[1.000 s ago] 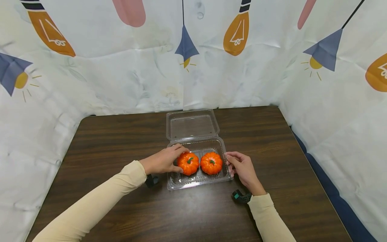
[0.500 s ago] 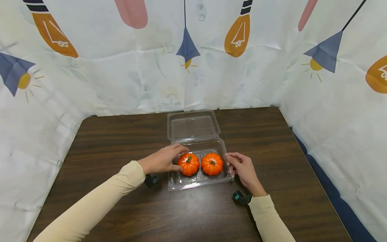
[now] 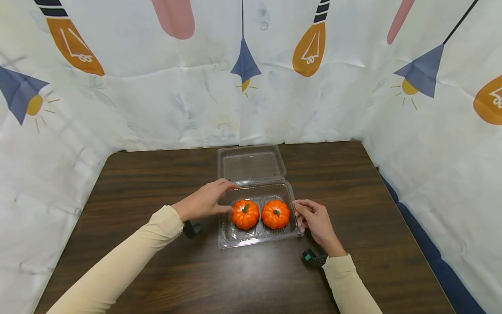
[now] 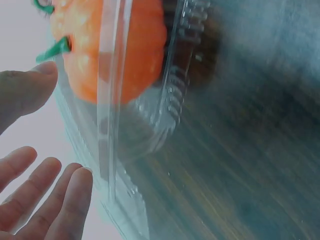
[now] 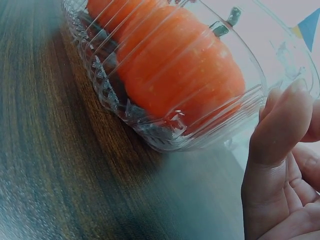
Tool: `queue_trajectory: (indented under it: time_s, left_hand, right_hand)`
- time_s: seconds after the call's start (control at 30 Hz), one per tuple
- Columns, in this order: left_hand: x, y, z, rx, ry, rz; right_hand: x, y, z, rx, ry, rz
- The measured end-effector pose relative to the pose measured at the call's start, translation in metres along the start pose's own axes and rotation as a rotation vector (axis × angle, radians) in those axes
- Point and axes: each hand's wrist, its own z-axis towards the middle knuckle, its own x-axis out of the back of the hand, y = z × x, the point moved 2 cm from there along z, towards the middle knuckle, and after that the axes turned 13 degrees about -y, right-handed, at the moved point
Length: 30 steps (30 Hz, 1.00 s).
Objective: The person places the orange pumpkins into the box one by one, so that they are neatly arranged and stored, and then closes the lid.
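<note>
Two small orange pumpkins with green stems, the left pumpkin point(image 3: 245, 214) and the right pumpkin point(image 3: 276, 213), sit side by side in a clear plastic clamshell container point(image 3: 259, 240). Its hinged lid point(image 3: 252, 163) lies folded back toward the wall. My left hand point(image 3: 201, 200) hovers over the container's left edge, thumb and fingers spread apart. In the left wrist view, the thumb point(image 4: 37, 87) is close to a pumpkin's stem and nothing is held. With thumb and fingertips, my right hand point(image 3: 315, 222) pinches the container's right rim, beside the right pumpkin.
The container stands on a dark wood-grain table point(image 3: 243, 279), near its back edge. A white curtain point(image 3: 176, 104) printed with lamps and bulbs surrounds the table's back and sides. Each wrist wears a dark strapped device, such as the right wrist device point(image 3: 313, 258).
My left hand has let go of the left pumpkin and drawn back up and to the left, its fingers spreading. The right hand keeps its place at the rim.
</note>
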Motion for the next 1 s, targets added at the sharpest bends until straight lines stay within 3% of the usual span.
queue_trajectory:
  time_s: [0.3, 0.47, 1.0]
  left_hand:
    - [0.008, -0.017, 0.002, 0.027, 0.090, -0.110]
    - [0.011, -0.025, 0.003, 0.037, 0.133, -0.123]
    - [0.013, -0.057, 0.012, 0.166, 0.272, -0.238]
  right_hand:
    - [-0.001, 0.001, 0.001, -0.002, 0.008, 0.003]
    - [-0.001, 0.001, 0.000, 0.006, 0.006, 0.010]
    - [-0.001, 0.002, -0.001, 0.005, -0.003, 0.029]
